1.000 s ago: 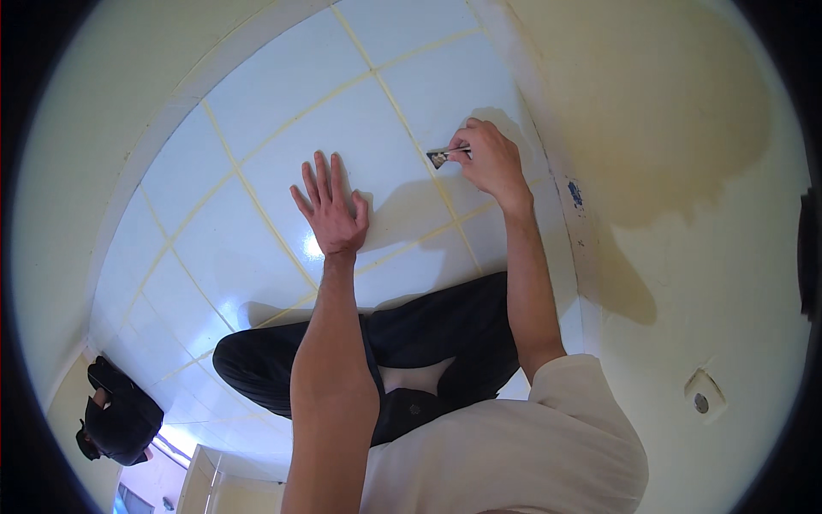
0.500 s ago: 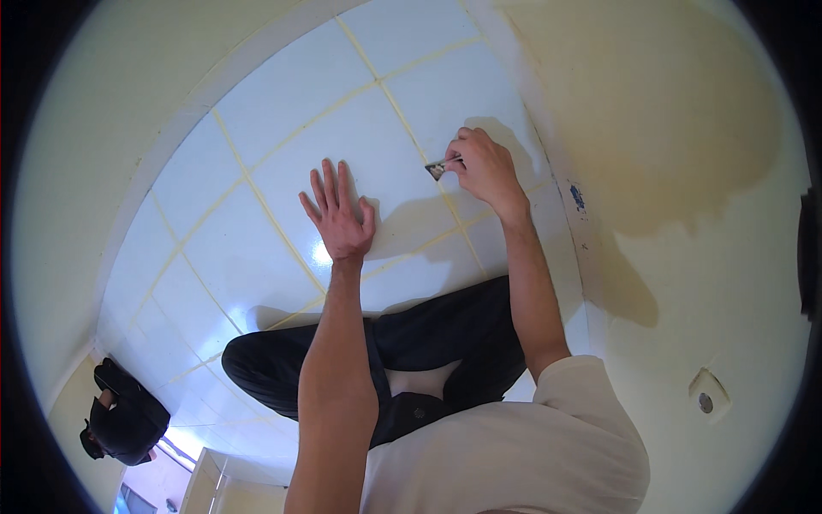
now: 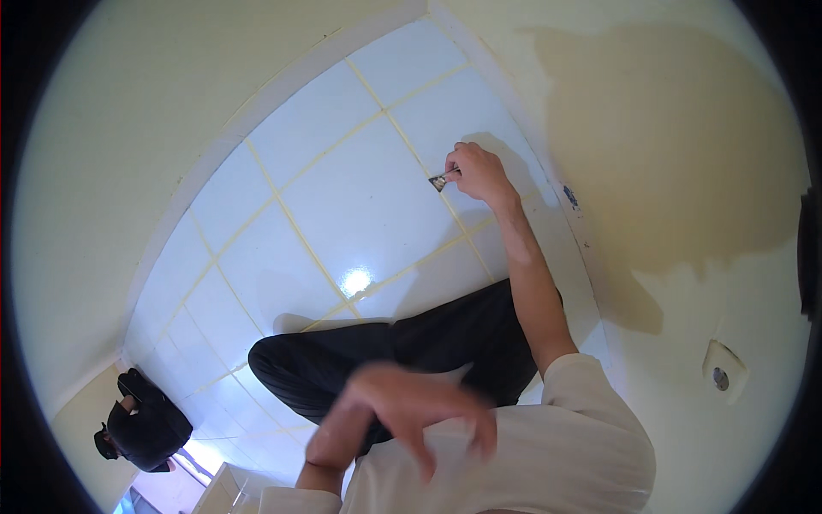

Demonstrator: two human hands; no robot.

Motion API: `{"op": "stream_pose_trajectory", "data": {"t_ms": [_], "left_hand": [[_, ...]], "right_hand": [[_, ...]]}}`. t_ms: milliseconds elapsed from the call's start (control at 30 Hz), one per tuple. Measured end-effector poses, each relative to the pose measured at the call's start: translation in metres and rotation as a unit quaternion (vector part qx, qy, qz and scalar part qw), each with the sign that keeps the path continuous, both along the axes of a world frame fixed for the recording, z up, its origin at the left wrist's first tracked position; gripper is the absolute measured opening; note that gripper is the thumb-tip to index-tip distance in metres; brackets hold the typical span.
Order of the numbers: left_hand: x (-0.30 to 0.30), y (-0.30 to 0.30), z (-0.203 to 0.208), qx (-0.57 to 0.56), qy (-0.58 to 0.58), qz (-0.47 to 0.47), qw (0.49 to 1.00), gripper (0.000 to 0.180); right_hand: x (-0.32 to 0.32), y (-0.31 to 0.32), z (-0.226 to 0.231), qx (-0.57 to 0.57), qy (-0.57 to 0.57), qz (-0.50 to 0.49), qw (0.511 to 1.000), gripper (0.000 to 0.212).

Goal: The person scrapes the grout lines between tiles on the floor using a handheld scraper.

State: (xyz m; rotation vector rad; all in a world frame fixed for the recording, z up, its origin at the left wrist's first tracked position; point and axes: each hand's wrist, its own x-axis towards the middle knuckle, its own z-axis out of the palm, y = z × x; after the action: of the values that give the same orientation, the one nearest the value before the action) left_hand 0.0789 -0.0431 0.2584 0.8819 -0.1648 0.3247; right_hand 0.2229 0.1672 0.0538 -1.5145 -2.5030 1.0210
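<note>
- Small metal scraper (image 3: 440, 181): we see it pinched in the right hand (image 3: 477, 171), its blade set on a yellowish grout line (image 3: 402, 137) of the tiled floor (image 3: 360, 197), close to the far corner where the floor meets the wall.
- Right hand: fingers closed tightly round the tool's short handle, arm stretched forward from the white sleeve (image 3: 591, 428).
- Left hand (image 3: 402, 411): blurred, lifted near the chest, fingers loosely spread and curled, holding nothing that we can make out.
- Surroundings: white glossy tiles, a pale baseboard (image 3: 548, 163) along the right wall, a dark-trousered knee (image 3: 385, 360) folded beneath the arms, a round wall fitting (image 3: 722, 373) at right, another person (image 3: 141, 420) crouched at lower left.
- Risk, as we judge it: with the left hand off the floor, the reach is unbraced; a slip of the blade could scratch the tile glaze or skid out of the joint, and a steep blade angle would cause the same.
</note>
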Motion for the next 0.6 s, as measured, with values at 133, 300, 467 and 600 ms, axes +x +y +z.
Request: {"op": "stream_pose_trajectory", "data": {"t_ms": [133,300,467,600], "left_hand": [[0.048,-0.047,0.043,0.086,-0.142,-0.124,0.978,0.043],[0.062,-0.056,0.015,-0.079,-0.233,-0.058,0.968,0.042],[0.083,-0.116,0.056,-0.3,-0.233,0.113,0.918,0.041],[0.082,-0.116,0.056,-0.257,-0.2,0.093,0.941,0.039]], "right_hand": [[0.002,0.001,-0.005,0.016,0.041,-0.011,0.999,0.009],[0.004,0.0,-0.001,0.006,0.024,0.002,1.0,0.004],[0.002,-0.001,-0.005,0.006,0.031,-0.002,0.999,0.003],[0.003,0.0,0.0,0.015,0.019,-0.002,1.0,0.002]]}}
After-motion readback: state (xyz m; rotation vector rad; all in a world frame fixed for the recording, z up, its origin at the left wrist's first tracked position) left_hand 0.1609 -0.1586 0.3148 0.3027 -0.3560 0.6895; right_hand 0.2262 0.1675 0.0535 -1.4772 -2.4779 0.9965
